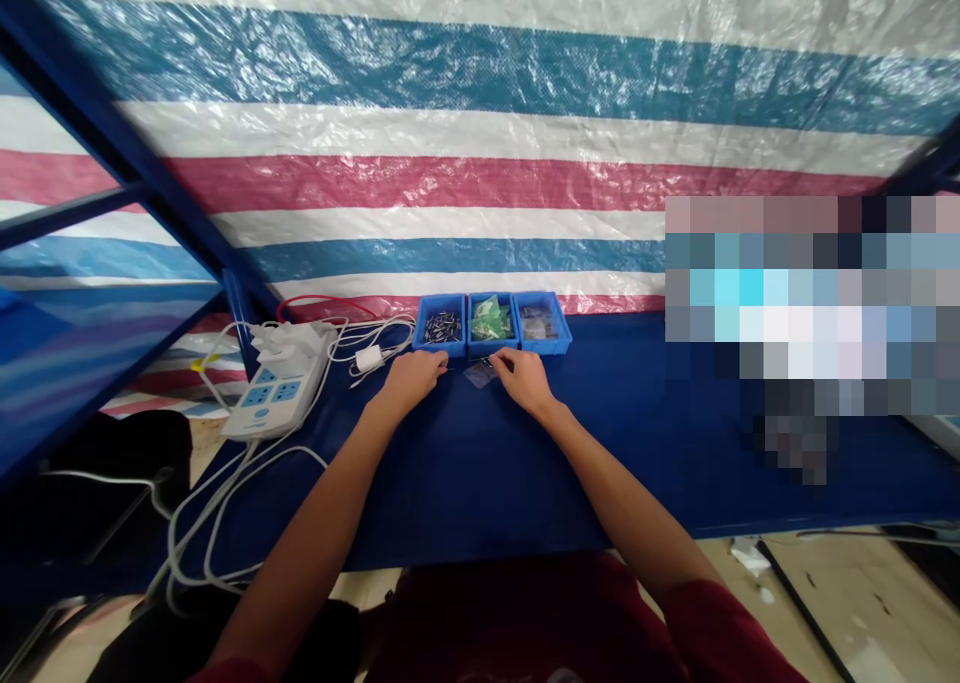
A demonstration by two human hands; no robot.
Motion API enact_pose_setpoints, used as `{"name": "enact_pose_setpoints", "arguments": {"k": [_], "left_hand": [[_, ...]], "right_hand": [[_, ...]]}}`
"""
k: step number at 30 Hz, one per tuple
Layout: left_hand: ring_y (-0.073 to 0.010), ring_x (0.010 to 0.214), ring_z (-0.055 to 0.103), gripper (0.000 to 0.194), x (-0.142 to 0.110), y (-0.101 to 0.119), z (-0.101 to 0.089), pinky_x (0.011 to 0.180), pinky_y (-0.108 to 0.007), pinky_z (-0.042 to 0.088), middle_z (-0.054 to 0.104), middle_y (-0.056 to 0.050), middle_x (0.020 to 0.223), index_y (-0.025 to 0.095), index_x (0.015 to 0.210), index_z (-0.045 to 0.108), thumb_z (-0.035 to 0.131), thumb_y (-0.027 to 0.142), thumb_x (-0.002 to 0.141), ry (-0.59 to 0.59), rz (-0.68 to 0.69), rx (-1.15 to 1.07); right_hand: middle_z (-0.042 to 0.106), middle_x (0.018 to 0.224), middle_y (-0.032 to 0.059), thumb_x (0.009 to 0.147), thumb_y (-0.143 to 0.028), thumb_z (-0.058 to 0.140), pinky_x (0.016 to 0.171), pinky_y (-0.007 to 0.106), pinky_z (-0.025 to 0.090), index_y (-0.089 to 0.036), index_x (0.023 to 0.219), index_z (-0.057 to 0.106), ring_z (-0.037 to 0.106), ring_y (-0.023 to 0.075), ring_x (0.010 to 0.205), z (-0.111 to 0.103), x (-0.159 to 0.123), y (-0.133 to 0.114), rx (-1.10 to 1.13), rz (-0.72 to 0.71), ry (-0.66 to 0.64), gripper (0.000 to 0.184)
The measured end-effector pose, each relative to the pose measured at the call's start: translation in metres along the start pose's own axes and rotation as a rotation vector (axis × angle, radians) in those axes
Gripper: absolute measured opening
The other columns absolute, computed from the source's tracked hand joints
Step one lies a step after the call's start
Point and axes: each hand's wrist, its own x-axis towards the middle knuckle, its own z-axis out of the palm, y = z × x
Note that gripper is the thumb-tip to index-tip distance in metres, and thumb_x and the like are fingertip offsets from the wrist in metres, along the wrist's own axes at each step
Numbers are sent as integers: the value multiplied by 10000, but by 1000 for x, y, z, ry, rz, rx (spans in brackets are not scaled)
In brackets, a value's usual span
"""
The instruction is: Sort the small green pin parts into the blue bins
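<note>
My left hand is closed in a pinch just in front of the left blue bin; a thin dark sliver shows at its fingertips, too small to name. Thumb and fingers of my right hand are pressed together at the edge of a small clear plastic bag, which lies low over the table between both hands. Three blue bins stand side by side behind them. Small dark metal parts fill the left bin, green-and-white packets the middle one, and clear plastic bags the right one.
A white power strip with plugs and tangled white cables sits on the left of the blue table. Nearby lies a white charger. A striped plastic sheet hangs behind. The right side is blurred out by large pixels.
</note>
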Motion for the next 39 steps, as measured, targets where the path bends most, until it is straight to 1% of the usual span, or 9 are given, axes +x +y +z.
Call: {"name": "enact_pose_setpoints", "arguments": {"k": [4,7,10,17,23,28,31,34,39], "left_hand": [[-228,741,665,221,-2,25,-18,647,-288,431,695,-95,857,188,979,607,404,270,957,-158,-53,16],[-215,843,656,224,-3,44,-25,671,-276,437,668,-95,958,187,991,589,375,253,972,-60,21,-31],[-209,913,642,215,-3,54,-21,718,-270,444,657,-90,986,182,980,579,366,209,970,38,101,-98],[-156,773,637,238,-3,54,-8,722,-240,460,680,-38,862,186,936,588,382,300,973,241,57,-555],[-97,499,523,218,-4,59,-10,571,-207,429,611,32,628,187,848,575,502,381,914,348,-91,-843],[-96,442,510,215,-5,61,-14,517,-204,425,601,49,561,186,912,596,540,392,889,378,-162,-941],[-130,548,610,271,-5,61,-15,600,-237,497,684,6,681,184,971,636,601,421,845,392,-151,-998],[-165,668,669,268,-4,61,-13,684,-274,537,728,-37,825,179,893,686,652,430,806,420,-124,-1021],[-144,612,646,246,-3,59,-11,647,-259,537,718,-27,752,166,809,694,631,403,833,465,-109,-1005]], "right_hand": [[630,633,10,902,-307,484,590,238,347,-191,707,639,558,146,585,2,0,2,2,-2,12,275],[632,645,11,910,-330,464,600,240,361,-189,742,645,561,146,591,1,0,0,35,-39,26,284],[632,648,12,926,-370,430,611,240,385,-190,785,648,567,147,592,-2,0,-4,100,-60,60,316],[650,686,22,899,-360,470,619,249,414,-183,781,650,563,148,603,-6,-1,-7,119,-41,114,279],[660,779,34,870,-307,508,642,254,434,-190,795,661,550,141,631,-7,-2,-9,151,-128,72,206],[630,727,26,849,-271,535,637,253,416,-191,766,644,546,145,644,-3,0,-7,169,-172,22,158],[633,728,28,872,-273,501,645,253,412,-184,768,624,554,147,649,-1,1,-5,203,-136,64,184],[628,709,17,896,-299,472,635,249,402,-188,787,609,551,145,634,-2,2,-4,214,-98,70,207],[625,692,9,921,-349,450,627,247,394,-193,782,610,545,141,616,-3,0,-6,201,-109,33,264]]}}
